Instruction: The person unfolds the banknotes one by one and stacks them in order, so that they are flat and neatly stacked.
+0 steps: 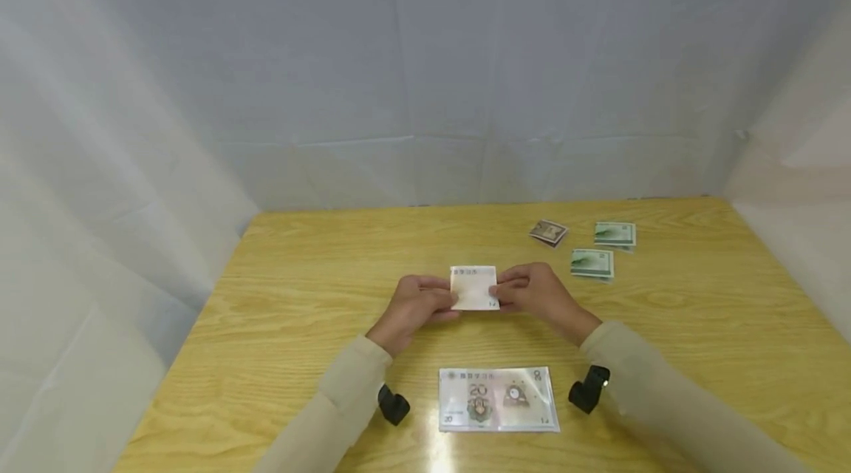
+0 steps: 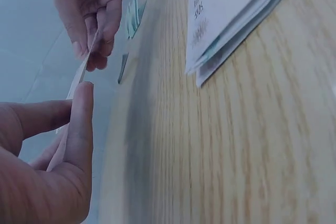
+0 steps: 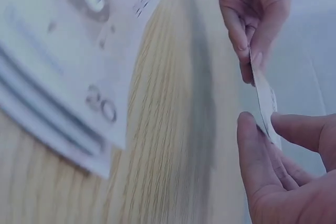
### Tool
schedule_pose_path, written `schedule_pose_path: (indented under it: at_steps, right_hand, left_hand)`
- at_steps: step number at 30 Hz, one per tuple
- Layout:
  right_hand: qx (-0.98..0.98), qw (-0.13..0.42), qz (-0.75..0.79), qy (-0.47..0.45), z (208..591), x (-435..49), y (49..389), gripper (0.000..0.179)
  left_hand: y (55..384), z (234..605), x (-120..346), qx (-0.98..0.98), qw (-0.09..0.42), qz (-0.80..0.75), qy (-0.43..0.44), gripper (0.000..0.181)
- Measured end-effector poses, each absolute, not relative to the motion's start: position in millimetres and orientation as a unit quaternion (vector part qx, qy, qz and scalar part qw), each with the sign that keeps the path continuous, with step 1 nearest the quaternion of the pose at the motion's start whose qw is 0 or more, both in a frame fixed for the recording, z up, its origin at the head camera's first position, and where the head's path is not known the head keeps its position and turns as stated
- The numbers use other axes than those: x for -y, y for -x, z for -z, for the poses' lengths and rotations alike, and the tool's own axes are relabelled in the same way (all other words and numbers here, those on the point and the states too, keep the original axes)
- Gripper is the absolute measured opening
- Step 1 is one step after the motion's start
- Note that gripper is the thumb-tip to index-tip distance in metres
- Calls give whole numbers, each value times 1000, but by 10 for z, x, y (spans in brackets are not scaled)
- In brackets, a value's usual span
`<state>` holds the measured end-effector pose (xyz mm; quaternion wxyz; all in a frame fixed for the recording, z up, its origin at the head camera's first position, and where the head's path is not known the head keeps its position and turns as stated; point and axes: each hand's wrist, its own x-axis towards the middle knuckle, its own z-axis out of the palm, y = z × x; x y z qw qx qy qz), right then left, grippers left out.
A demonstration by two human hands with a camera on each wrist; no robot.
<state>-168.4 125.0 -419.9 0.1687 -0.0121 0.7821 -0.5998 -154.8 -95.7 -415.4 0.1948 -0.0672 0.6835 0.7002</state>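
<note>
Both hands hold a small folded banknote (image 1: 474,287) above the table, its pale side facing the head camera. My left hand (image 1: 415,303) pinches its left edge between thumb and fingers. On the opposite edge, my right hand (image 1: 540,295) pinches it the same way. Seen edge-on in the right wrist view, the folded note (image 3: 265,100) is thin and stretches between the two hands. Nearer the body, a small stack of pinkish banknotes (image 1: 499,399) printed with 20 lies flat; loose layers show at the edge of the stack (image 3: 58,124) in the right wrist view.
Two folded green banknotes (image 1: 592,262) lie on the wooden table (image 1: 319,266) beyond the right hand, one behind the other. A folded brown banknote (image 1: 549,232) is to their left. Pale cloth (image 1: 425,74) hangs behind the table and along its sides.
</note>
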Motion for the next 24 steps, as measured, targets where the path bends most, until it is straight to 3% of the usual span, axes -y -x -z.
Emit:
schedule_pose_path:
  at_steps: [5,10,16,19,24]
  right_hand:
    - [-748,185,638,-7,4195,-1268,1686,33]
    - [-723,196,662,-16,4151,-1264,1652,31]
    - [-709,205,675,-14,4076,-1244,1597,29]
    - [-705,206,679,-3,4042,-1239,1575,29]
    - [-693,211,690,13,3997,-1244,1534,33]
  left_hand:
    - [1474,4122,920,-692,176,-698,57,38]
    - [1380,4098,879,-719,118,-684,20,40]
    - [1336,4068,849,-829,45,-556,-32,22]
    - [1322,4032,835,-865,37,-499,-46,17]
    - [1286,3996,809,-871,49,-482,-79,24]
